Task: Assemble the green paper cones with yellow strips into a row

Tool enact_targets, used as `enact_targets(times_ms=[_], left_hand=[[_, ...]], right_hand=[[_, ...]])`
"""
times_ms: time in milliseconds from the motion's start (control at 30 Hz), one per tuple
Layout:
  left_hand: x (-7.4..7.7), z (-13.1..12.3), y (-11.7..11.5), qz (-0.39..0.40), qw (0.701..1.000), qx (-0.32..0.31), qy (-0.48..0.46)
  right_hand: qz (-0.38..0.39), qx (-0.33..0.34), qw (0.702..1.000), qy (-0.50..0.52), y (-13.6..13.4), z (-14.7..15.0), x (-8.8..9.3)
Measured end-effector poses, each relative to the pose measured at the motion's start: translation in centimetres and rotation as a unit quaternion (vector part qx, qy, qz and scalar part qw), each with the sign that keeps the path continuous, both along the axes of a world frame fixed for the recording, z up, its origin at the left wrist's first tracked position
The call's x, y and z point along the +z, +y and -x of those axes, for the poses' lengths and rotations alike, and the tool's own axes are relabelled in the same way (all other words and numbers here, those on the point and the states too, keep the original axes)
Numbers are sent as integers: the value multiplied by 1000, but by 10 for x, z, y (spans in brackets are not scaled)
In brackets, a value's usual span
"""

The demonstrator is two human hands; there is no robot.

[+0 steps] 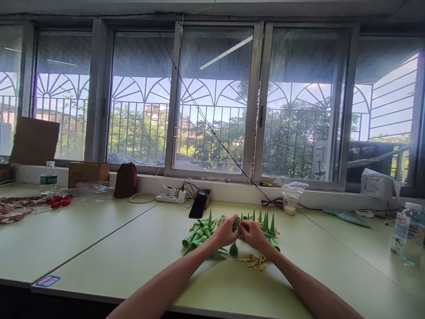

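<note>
Green cone piece point(236, 224) sits pinched between both hands, just above the pale green table point(133, 257), mid-table, centre of view. Both bare forearms come in from the bottom edge. Left hand point(226, 232) is curled closed on the piece's left end and right hand point(254, 234) is curled closed on its right end, fingertips meeting over it. Exact finger placement is too small to tell. Nearest to the camera, a blue-and-red sticker point(47, 281) lies at the table's front left edge. Just in front of the hands is a scatter of small yellow parts point(254, 261), with one short green tube point(233, 250) just beside them under the hands. Left of the hands is a heap of green tubes and cones point(195, 237) lying on their sides. Behind and right of the hands, several green spikes point(265, 221) stand upright, tips up. Farther back, a dark phone point(198, 206) leans near a white power strip point(169, 198) with cables. A clear cup in a plastic bag point(290, 204) is at back right, a water bottle point(407, 235) at far right. At far left are red items point(59, 201) and a second bottle point(49, 177). By the sill are a brown pouch point(125, 180) and a cardboard box point(88, 173). Barred windows point(215, 102) are behind, with trees outside.
</note>
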State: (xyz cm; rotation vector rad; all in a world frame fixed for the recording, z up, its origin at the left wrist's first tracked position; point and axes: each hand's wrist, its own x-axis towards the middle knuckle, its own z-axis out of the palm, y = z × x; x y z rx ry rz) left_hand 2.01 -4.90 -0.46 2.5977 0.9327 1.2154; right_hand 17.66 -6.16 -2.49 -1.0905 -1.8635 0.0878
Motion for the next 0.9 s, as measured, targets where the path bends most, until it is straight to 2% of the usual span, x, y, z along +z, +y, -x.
enact_targets(times_ms=[300,567,767,900], left_hand=[[1,0,0,10,1000,-13,-4],[3,0,-2,-1,1000,-3,-10],[7,-1,-6,17,999,-31,-20],[7,-1,-6,19,999,-34,-21]], right_hand=[[29,33,998,34,-4,2,3],[86,66,989,96,-1,0,4],[186,148,950,201,3,-3,4],[214,178,931,237,4,-3,3]])
